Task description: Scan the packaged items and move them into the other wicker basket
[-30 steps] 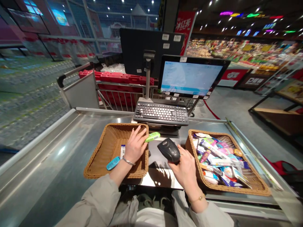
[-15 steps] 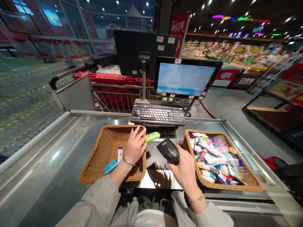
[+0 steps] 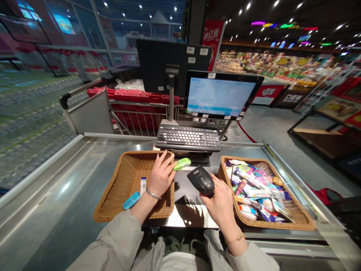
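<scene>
"What's out there on my feed?"

"I've got a glass wall (image 3: 70,30) at eleven o'clock, crowded store shelves (image 3: 270,62) at two, grey floor (image 3: 267,128) at three (neon signs (image 3: 284,26) glowing overhead)."

And here's the black handheld barcode scanner (image 3: 202,180), gripped firmly in the right hand (image 3: 221,206), its glossy head tilted up and forward above the worktop (image 3: 191,214)! Over to the left, the left hand (image 3: 161,175) comes in with its fingers spread, and right there, just beside those fingertips, a lime-green tube (image 3: 182,164) lies at a slant, near the corner of the wicker basket (image 3: 108,197).
</scene>
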Tool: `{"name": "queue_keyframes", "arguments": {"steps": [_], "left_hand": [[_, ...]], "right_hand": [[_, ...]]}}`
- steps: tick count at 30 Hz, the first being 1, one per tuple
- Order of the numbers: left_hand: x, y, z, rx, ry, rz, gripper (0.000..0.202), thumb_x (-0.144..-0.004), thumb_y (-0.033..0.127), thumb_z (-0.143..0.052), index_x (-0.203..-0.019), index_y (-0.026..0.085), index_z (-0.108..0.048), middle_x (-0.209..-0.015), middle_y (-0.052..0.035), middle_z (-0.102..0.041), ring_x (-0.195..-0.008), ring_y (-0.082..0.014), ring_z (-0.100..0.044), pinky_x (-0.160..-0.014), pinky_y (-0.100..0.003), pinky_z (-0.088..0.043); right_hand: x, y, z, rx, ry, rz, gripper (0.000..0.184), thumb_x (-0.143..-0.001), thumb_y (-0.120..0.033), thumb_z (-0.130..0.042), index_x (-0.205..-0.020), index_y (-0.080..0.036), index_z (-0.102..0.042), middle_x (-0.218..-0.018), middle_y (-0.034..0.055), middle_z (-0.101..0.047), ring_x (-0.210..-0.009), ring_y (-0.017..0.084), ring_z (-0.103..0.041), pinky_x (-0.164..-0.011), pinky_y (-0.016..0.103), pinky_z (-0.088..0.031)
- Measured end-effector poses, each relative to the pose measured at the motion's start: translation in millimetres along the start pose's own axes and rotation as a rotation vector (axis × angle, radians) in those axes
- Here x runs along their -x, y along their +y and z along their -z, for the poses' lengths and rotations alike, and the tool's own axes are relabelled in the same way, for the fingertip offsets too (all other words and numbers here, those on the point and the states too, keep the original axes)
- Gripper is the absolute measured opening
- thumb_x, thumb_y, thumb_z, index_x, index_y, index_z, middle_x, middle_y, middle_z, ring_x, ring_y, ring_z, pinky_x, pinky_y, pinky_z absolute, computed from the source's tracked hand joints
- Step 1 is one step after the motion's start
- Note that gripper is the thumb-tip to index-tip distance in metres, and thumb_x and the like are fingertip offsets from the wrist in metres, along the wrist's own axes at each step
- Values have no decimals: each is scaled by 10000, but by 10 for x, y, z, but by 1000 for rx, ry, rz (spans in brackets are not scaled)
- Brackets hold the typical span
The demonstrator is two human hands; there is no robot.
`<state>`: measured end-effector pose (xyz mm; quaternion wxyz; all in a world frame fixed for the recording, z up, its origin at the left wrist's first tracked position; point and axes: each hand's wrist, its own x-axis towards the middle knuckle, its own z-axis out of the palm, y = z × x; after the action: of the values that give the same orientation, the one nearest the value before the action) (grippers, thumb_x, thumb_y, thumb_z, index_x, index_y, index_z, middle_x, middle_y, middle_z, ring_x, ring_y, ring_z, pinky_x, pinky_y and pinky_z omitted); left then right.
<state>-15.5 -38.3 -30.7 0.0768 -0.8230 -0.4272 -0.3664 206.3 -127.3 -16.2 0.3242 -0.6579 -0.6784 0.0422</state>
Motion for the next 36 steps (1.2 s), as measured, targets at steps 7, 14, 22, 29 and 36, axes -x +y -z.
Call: {"name": "queue_keyframes", "arguments": {"steps": [7,14,22,29,36], "left_hand": [[1,-1,-6,-4,2,-4,307,-887,175,-541,-1174,219,-641,-1361,-63,-587,-1435,-272,-301,-1167,-589,-286],[-8,25,-2,18,5,-3,323,-889,178,-520,-1182,240,-640,-1345,-66,-599,-1418,-289,-333,-1141,-628,-301],[15,38,24,-7,12,-13,292,-891,173,-530,-1157,216,-643,-1346,-64,-600,-1417,-287,-335,-1144,-608,-313],[32,40,20,-10,15,-8,304,-885,164,-534,-1166,217,-639,-1347,-60,-599,-1424,-277,-324,-1156,-601,-294],[34,53,21,-26,21,-9,299,-886,173,-540,-1162,214,-647,-1345,-63,-600,-1407,-292,-353,-1145,-610,-306]], "right_hand": [[11,-25,18,10,0,-3,308,-697,-193,-586,-996,-188,-657,-1129,93,-694,-1233,275,-547,-1045,456,-372],[37,-42,44,13,24,-2,309,-700,-195,-571,-999,-189,-649,-1121,96,-696,-1229,278,-552,-1034,458,-380],[69,-39,40,11,23,15,304,-715,-202,-572,-1008,-184,-654,-1141,105,-689,-1236,277,-548,-1040,460,-372],[100,-45,37,14,22,14,320,-727,-208,-568,-1035,-177,-648,-1175,114,-677,-1241,273,-545,-1052,470,-362],[112,-58,57,5,13,13,328,-723,-197,-560,-1040,-188,-643,-1160,94,-684,-1258,274,-527,-1057,472,-355]]}}
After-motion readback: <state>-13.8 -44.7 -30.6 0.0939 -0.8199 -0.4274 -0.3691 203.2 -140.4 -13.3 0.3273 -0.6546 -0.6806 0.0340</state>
